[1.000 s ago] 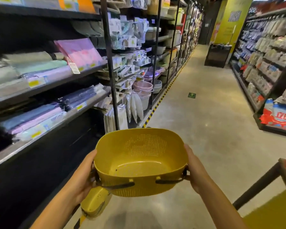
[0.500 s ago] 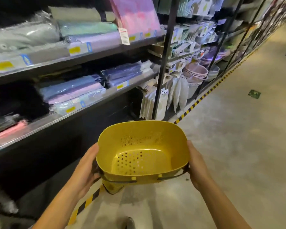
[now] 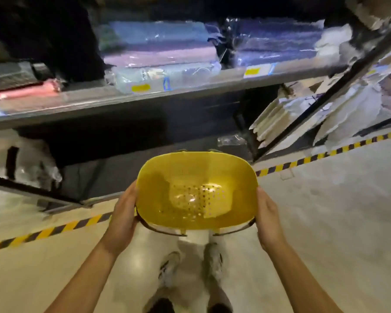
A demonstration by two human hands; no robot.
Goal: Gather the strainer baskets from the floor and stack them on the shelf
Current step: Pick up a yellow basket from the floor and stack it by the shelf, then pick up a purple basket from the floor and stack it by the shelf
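While both hands, left hand (image 3: 124, 214) and right hand (image 3: 268, 219), clasp the yellow strainer basket (image 3: 195, 190) by its sides above the floor (image 3: 325, 222), the carrying step seems underway, and next it needs lifting onto the shelf (image 3: 190, 88).

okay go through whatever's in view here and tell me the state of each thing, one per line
yellow strainer basket: held level in the air, opening up, empty
left hand: gripping the basket's left side
right hand: gripping the basket's right side
basket handles: dark, folded down along the near rim
wrapped textile packs: stacked flat on the shelf
striped floor tape: flat along the shelf base
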